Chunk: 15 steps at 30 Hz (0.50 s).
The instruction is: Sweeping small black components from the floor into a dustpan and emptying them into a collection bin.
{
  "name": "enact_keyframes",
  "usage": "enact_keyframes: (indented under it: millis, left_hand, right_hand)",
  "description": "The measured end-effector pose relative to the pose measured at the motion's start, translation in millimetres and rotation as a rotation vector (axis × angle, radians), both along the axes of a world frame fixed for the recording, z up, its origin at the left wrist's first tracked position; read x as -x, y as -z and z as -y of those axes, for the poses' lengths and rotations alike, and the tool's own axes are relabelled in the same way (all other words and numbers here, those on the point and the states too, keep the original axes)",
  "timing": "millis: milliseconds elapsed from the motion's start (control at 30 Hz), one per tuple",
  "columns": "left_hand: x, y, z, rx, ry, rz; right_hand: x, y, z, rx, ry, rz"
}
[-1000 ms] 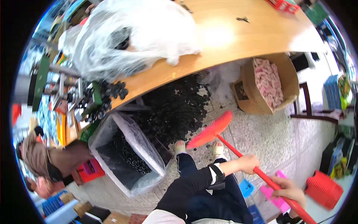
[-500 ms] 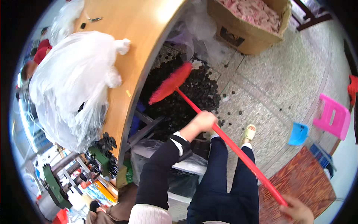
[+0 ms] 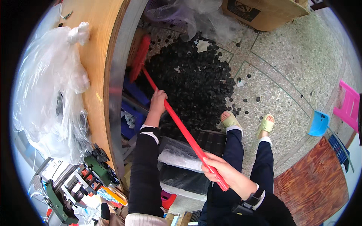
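Observation:
A red broom [image 3: 180, 126] slants across the middle of the view, its bristled head at the far left end beside the table's edge. Partway down the handle, my left hand [image 3: 158, 101] is wrapped round it. Close to the handle's near end, my right hand [image 3: 218, 168] grips it too. Many small black discs [image 3: 188, 79] lie heaped on the floor to the right of the broom head, with a few scattered toward my feet. A pale scrap [image 3: 203, 46] rests on top of the heap.
A wooden table [image 3: 98, 45] with clear plastic bags [image 3: 49, 83] runs along the left. At the back stands a cardboard box [image 3: 264, 15]. To the right are a blue dustpan [image 3: 319, 123], a pink plastic stool [image 3: 347, 103] and a wood-grained board [image 3: 313, 180]. Machinery [image 3: 75, 184] sits lower left.
The broom head has swung left, off the heap to the table's edge. Both hands moved left with the handle. The view has shifted, and my right forearm now shows.

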<state>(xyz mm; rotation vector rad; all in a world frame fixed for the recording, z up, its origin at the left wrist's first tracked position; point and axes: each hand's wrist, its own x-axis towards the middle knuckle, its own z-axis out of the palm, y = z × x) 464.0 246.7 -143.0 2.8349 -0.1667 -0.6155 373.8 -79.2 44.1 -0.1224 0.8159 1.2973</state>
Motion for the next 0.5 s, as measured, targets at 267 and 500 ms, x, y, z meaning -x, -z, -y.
enact_keyframes:
  millis: [267,500]
  left_hand:
    - [47.6,0.7,109.6,0.097,0.047,-0.008]
    - [79.0,-50.3,300.8,0.014,0.149,-0.028]
  right_hand:
    - [3.2,-61.1,113.6,0.096,-0.013,-0.136]
    - [11.9,-159.6,249.6,0.445,-0.225,-0.071]
